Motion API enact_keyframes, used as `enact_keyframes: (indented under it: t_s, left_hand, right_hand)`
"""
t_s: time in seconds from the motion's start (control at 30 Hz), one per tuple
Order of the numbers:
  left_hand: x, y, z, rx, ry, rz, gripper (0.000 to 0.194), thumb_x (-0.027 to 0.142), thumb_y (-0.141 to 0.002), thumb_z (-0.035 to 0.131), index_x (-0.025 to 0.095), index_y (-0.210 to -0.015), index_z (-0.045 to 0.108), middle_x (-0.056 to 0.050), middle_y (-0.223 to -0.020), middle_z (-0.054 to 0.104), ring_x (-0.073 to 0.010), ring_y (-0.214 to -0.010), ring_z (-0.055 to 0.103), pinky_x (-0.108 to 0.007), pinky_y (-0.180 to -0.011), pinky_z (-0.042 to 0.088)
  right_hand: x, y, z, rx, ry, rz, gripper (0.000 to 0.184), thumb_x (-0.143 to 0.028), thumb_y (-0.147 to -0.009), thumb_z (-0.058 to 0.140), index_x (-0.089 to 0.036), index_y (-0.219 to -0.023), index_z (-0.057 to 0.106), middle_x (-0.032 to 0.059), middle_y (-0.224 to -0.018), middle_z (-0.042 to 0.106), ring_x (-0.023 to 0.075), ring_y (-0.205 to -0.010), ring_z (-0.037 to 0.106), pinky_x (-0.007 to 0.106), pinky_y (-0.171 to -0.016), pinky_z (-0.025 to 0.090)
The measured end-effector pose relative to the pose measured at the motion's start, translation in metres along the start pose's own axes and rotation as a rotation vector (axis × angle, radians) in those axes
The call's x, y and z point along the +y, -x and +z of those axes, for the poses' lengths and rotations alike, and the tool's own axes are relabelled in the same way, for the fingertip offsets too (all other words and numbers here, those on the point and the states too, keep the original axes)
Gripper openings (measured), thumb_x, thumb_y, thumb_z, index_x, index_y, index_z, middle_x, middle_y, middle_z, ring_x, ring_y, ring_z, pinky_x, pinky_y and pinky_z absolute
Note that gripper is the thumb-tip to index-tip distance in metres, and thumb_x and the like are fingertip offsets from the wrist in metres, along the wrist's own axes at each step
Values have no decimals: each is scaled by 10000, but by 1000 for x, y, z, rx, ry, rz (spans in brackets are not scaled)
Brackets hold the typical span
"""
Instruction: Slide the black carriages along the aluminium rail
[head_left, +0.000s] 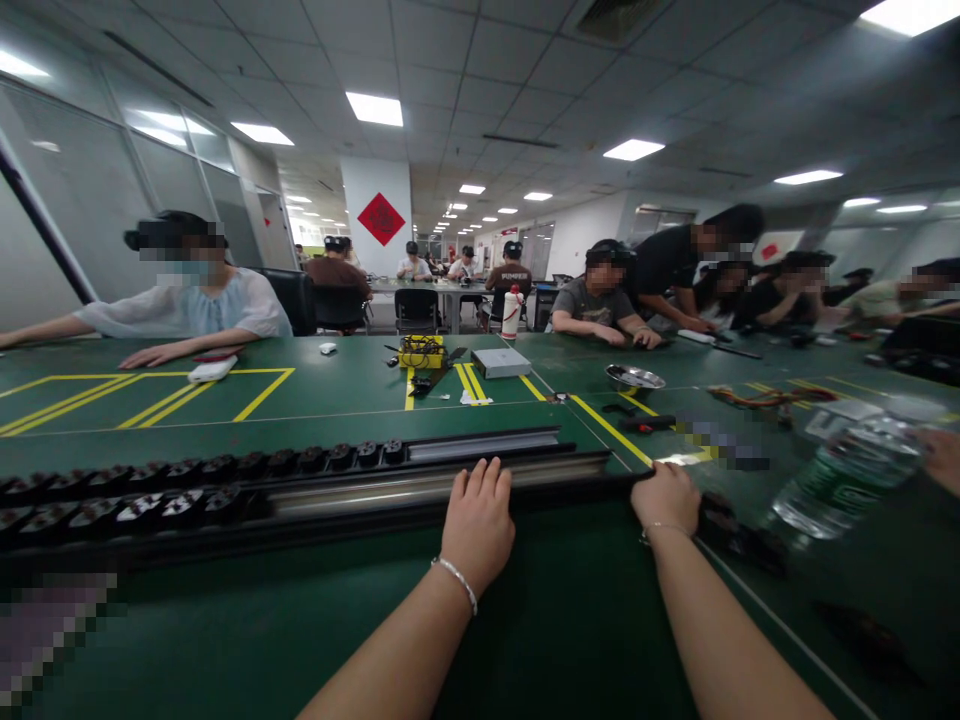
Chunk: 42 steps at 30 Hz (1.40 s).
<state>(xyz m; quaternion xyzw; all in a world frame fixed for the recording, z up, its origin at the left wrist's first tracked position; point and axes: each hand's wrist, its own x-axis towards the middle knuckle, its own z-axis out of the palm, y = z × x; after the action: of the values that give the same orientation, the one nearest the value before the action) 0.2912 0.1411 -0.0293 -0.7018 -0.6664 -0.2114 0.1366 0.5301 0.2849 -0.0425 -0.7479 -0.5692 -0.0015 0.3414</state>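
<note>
Grip unclear: left hand (480,520) and right hand (667,500) touch the nearer black rail (570,490), mid-frame; even pressure should steady it.

The left hand (480,525) lies across the nearer of two black rails (360,492) on the green surface (300,630); the right hand (666,497) is at that rail's right end. Dark round parts (180,508) line the rails' left stretch. Beyond stand a yellow holder (421,352), a grey box (501,362) and a flask (512,315). Further right are a metal bowl (635,378), wires (780,398) and a blurred, tilted bottle (840,475), another person's hand (946,460) just beside it. People in headgear sit around.
</note>
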Motion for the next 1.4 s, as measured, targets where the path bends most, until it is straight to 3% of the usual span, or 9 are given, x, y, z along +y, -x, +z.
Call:
enact_keyframes:
  t_s: [0.13, 0.27, 0.4, 0.6, 0.73, 0.93, 1.17, 1.3, 1.4]
  left_hand:
    - [-5, 6, -1, 37, -9, -50, 492, 310, -809, 431, 192, -1285, 398, -65, -1378, 410, -232, -1279, 324, -445, -1050, 252]
    - [-21, 17, -11, 46, -37, -63, 476, 357, -823, 425, 196, -1270, 416, -62, -1356, 439, -228, -1266, 347, -438, -1033, 286]
    - [-56, 36, -35, 27, -89, -48, 463, 391, -834, 414, 197, -1254, 441, -57, -1328, 474, -220, -1256, 368, -416, -1028, 307]
    - [-135, 74, -72, 177, -290, -205, 467, 385, -845, 386, 176, -1257, 453, -84, -1416, 342, -248, -1325, 238, -438, -1037, 277]
    - [-172, 97, -83, 269, -348, -306, 436, 377, -828, 411, 147, -1181, 524, -118, -1409, 346, -269, -1338, 196, -465, -1052, 238]
    - [-189, 111, -79, 329, -339, -478, 484, 390, -821, 415, 103, -1204, 488, -182, -1406, 316, -312, -1332, 191, -478, -1025, 278]
    - [-195, 111, -74, 303, -288, -473, 474, 405, -815, 415, 83, -1145, 525, -195, -1325, 412, -319, -1298, 262, -454, -1009, 319]
    - [-194, 110, -77, 333, -296, -527, 552, 426, -805, 425, 103, -1253, 419, -184, -1351, 386, -314, -1278, 294, -463, -977, 342]
    - [-192, 110, -78, 306, -302, -558, 530, 433, -802, 426, 106, -1219, 451, -190, -1359, 371, -321, -1234, 356, -461, -951, 360]
  right_hand:
    - [-4, 4, -4, 222, 14, -92, 469, -161, -710, 375, -110, -1132, 572, 163, -1226, 493, 331, -1149, 408, 485, -900, 364]
    - [-25, 13, -8, 375, -113, -355, 496, -158, -720, 358, -77, -1183, 517, 160, -1254, 472, 296, -1214, 362, 485, -978, 298]
    - [-64, 45, -6, 320, -128, -628, 480, -223, -790, 342, -82, -1231, 468, 154, -1315, 428, 263, -1268, 302, 451, -1008, 280]
    - [-134, 118, 9, 38, -94, -941, 458, -244, -855, 298, -141, -1280, 435, 82, -1369, 397, 209, -1301, 254, 427, -1046, 224]
    - [-179, 165, 12, -130, -105, -858, 449, -277, -880, 278, -141, -1264, 467, 75, -1342, 438, 218, -1274, 303, 415, -1032, 238]
    - [-217, 222, 9, -262, -118, -910, 428, -346, -903, 257, -250, -1254, 480, 1, -1359, 421, 216, -1280, 293, 440, -1048, 152]
    - [-223, 229, 2, -340, -68, -905, 444, -342, -900, 236, -253, -1276, 455, 5, -1357, 424, 223, -1275, 297, 449, -1041, 139]
    - [-239, 235, -1, -383, -24, -818, 462, -389, -877, 279, -219, -1249, 493, 90, -1331, 446, 293, -1253, 314, 494, -984, 215]
    - [-250, 242, 1, -331, -40, -770, 445, -426, -854, 342, -229, -1200, 540, 136, -1241, 512, 317, -1185, 386, 519, -960, 226]
